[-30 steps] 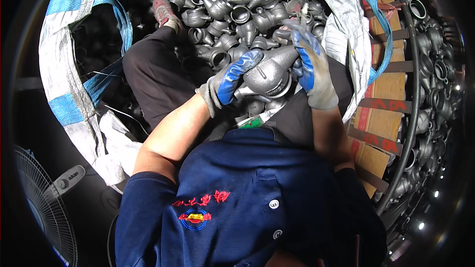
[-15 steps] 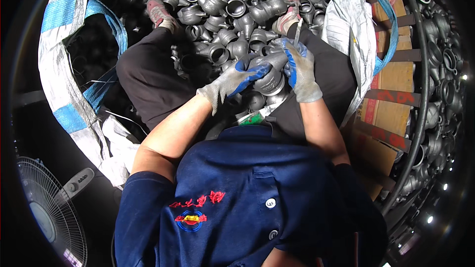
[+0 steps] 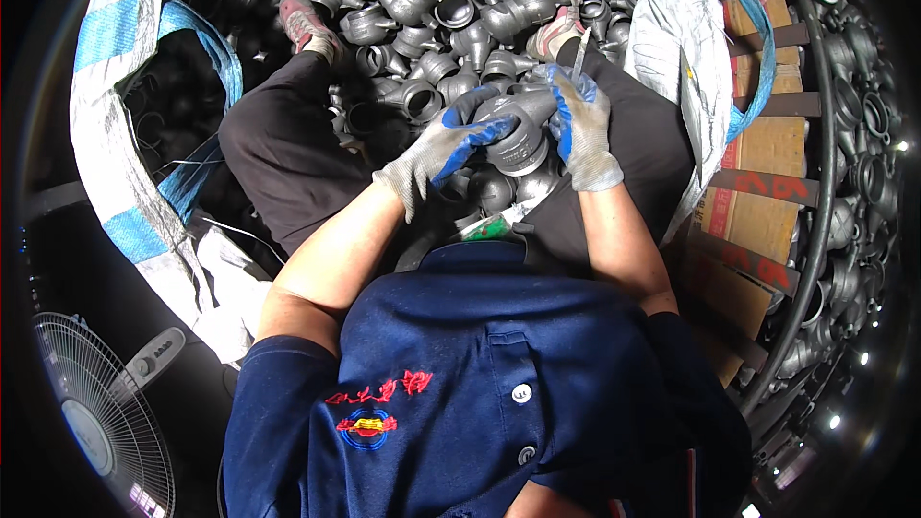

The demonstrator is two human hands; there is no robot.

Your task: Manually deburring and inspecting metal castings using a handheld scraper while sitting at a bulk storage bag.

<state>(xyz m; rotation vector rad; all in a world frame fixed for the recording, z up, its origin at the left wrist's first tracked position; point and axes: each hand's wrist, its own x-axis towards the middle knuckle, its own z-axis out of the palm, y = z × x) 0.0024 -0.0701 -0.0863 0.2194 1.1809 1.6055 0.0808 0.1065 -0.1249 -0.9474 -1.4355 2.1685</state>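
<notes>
My left hand [image 3: 443, 146], in a grey and blue work glove, grips a grey metal pipe fitting [image 3: 518, 150] between my knees. The fitting's wide round end, with raised markings, is turned toward me, while its narrower part points away to the right. My right hand [image 3: 585, 129], gloved alike, is closed around a thin, flat, file-like metal tool [image 3: 581, 52]. The tool's long end sticks up past the fingers. Its lower end is hidden by the glove, beside the fitting. Under the held piece lie more grey fittings [image 3: 491, 190].
A heap of grey fittings [image 3: 413, 5] spreads around my feet. White and blue woven bag sides [image 3: 106, 134] rise at left and right. A fan [image 3: 91, 422] stands at lower left. Cardboard behind metal slats [image 3: 767, 187] and a curved rail [image 3: 823, 182] border the right, with more fittings beyond.
The fitting has turned a little in my left hand, its wide end now showing more toward me. My left hand has shifted slightly; the right keeps the tool in nearly the same place.
</notes>
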